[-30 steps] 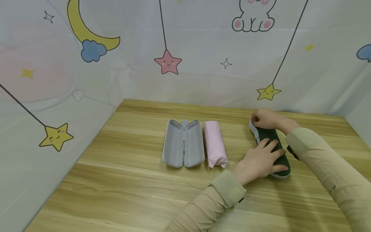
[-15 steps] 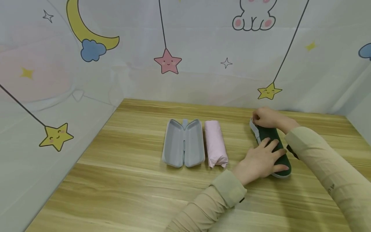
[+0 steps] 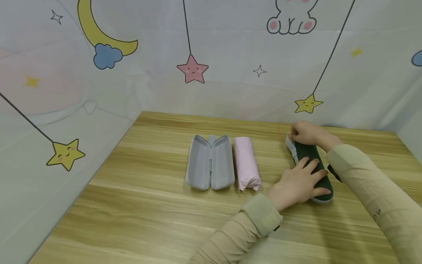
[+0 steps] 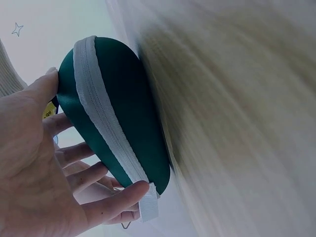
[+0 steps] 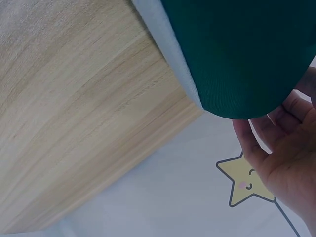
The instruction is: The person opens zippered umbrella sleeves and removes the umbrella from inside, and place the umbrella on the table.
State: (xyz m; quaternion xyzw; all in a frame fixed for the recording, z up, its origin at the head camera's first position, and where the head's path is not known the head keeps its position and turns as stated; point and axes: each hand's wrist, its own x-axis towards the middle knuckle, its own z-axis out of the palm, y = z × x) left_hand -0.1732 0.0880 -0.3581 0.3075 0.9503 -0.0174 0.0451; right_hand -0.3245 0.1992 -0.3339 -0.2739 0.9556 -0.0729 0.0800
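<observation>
One white fabric backdrop hangs behind and beside one wood-grain tabletop. Two beige sleeves reach in over it, both with turned-back cuffs. One green zippered case lies at the right of the table, its long side slanting away from the person, both hands on it. Well apart to its left is one grey hard-shell case, spread open into two hollow halves; just beside that, between the two cases, lies one pink wrapped bundle.

Of the two hands, the left hand rests spread across the green case, fingers apart. The right hand is curled at the far end, gripping the edge there; whether it pinches a zip pull is hidden. Three smiling stars are printed on the fabric: two yellow, one pink. One grey zipper band runs along the green side, ending in one small ribbed tab near a left fingertip.
</observation>
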